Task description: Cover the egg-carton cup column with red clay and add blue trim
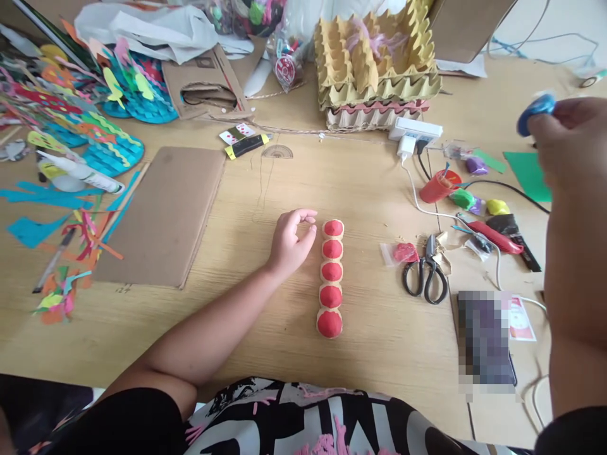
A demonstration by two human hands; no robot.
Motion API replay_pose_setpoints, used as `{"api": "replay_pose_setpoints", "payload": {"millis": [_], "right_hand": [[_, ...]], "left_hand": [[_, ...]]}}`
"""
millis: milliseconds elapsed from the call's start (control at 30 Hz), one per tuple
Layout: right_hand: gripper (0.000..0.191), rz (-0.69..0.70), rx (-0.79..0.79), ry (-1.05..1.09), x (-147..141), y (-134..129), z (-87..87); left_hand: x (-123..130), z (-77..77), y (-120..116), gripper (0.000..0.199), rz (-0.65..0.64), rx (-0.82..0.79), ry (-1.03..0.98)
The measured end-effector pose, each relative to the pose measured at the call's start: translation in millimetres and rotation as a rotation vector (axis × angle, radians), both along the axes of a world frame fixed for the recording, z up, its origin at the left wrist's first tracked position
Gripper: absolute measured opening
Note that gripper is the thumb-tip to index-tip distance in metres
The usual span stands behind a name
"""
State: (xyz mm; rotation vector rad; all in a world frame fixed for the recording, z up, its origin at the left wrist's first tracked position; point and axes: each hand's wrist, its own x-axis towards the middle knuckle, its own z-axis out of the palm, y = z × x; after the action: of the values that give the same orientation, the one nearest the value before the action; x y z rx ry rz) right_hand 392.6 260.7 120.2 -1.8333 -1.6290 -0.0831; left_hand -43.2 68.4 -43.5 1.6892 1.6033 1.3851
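Note:
My left hand (293, 245) rests on the table beside a strip cut from egg carton (331, 272), its fingers curled with a gap to the thumb and nothing between them. The strip stands lengthwise, its row of several bumps topped with red modelling clay. High at the right, my right hand (573, 136) pinches a small shiny blue packet (535, 114), which looks like modelling clay in plastic. Between the strip and the right arm lie black-handled scissors (425, 272) and an opened bag of red clay (404, 253).
Stacked egg trays (374, 82) stand at the back, near a white power strip (417, 129). Flat cardboard (164, 215) lies left, beside coloured paper scraps (61, 291). A red cup (440, 186), a red cutter (497, 237) and a blurred phone (486, 338) are at right.

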Motion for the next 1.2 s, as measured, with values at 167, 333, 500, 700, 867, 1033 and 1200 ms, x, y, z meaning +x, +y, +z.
{"api": "replay_pose_setpoints", "payload": {"millis": [167, 333, 500, 700, 867, 1033, 1200], "right_hand": [[0.021, 0.366, -0.11, 0.153, -85.3, -111.8, -31.9], [0.042, 0.726, -0.134, 0.021, -172.2, -203.1, -64.2], [0.053, 0.755, -0.122, 0.005, -215.8, -238.2, -69.2], [0.054, 0.561, -0.113, -0.041, -157.8, -224.2, -75.5], [0.04, 0.506, -0.316, -0.286, -89.7, -209.2, -100.8], [0.026, 0.533, -0.285, -0.364, -92.4, -208.7, -117.6], [0.031, 0.535, -0.112, -0.146, -108.4, -202.6, -104.7]], "left_hand": [[4.4, 20.2, -10.2, 0.034, -0.092, 0.025, -0.05], [17.6, 44.7, -32.9, 0.089, -0.451, 0.09, -0.1], [33.4, 58.5, -51.1, 0.058, -0.531, 0.076, -0.291], [23.0, 59.0, -21.8, 0.04, -0.235, 0.016, -0.609], [-1.0, 55.8, 14.3, 0.055, 0.128, 0.031, -0.788], [-1.9, 52.9, 12.2, 0.064, 0.109, -0.012, -0.807], [-1.1, 62.7, -2.2, 0.054, -0.062, -0.013, -0.556]]}}
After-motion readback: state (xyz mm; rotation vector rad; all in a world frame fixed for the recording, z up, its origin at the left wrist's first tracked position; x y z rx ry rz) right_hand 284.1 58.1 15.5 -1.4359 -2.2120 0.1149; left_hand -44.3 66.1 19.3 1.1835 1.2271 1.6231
